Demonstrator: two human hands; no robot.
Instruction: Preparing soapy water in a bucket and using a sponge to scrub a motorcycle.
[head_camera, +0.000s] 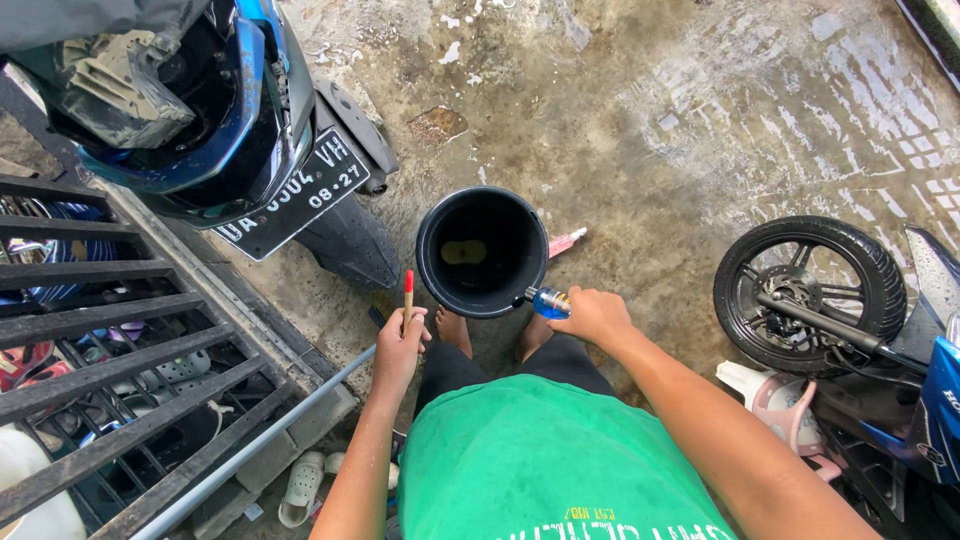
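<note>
Landmark: the black bucket (482, 250), standing on wet concrete (660, 130) at the centre of the view, directly ahead of the person's bare feet (455, 330).

Far left of the bucket: a dark metal grate (110, 330) with sandals (300, 488) beside and below it. A grey pipe (250, 440) runs diagonally along the grate edge toward the bucket.

Upper left of the bucket: the rear of a blue scooter (200, 110), with its plate and rear tyre (350, 240) pointing at the bucket.

Just left of the bucket: the left hand (400, 345), closed around a thin stick (407, 300) with a red top. The stick stands upright, its tip level with the bucket rim and apart from it.

Inside the bucket: one yellowish oval object (463, 252) lies on the bottom.

At the lower right rim of the bucket: the right hand (595, 315), clamped on a small blue bottle (548, 302). The bottle is tilted, nozzle over the rim.

Behind the bucket, to its right: a pink-and-white tube (566, 242) lies on the concrete.

Far right of the bucket: a motorcycle wheel (810, 295) and a pink-and-white scoop (775, 400) beside it
</note>
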